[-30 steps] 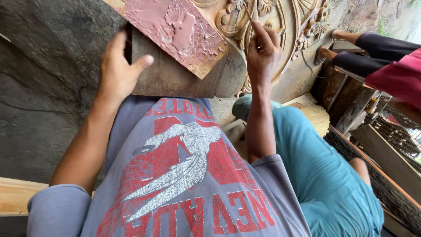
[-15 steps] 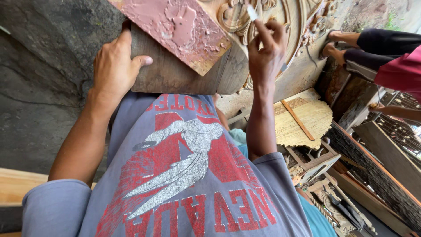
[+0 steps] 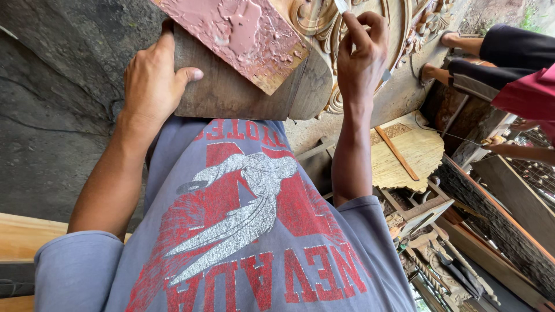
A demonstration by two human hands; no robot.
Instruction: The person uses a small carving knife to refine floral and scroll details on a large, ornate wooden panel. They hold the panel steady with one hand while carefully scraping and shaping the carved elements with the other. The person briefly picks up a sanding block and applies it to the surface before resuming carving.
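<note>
- Workshop yard: carved wooden panel (image 3: 404,58), straw mat (image 3: 407,153) behind.
- Left hand (image 3: 151,81): fingers grasping wooden board (image 3: 231,86) smeared with pink putty (image 3: 243,37).
- Right hand (image 3: 361,55): fingers clenched on thin tool (image 3: 341,6), against panel.

The board (image 3: 231,92) is bare brown wood, matt and grainy, and the slab (image 3: 237,34) on it wears a thick pink paste, lumpy and slightly glossy. The carving (image 3: 324,34) is pale unpainted wood with smooth curls. The shirt (image 3: 243,231) is soft grey cloth with a cracked red and white print.
</note>
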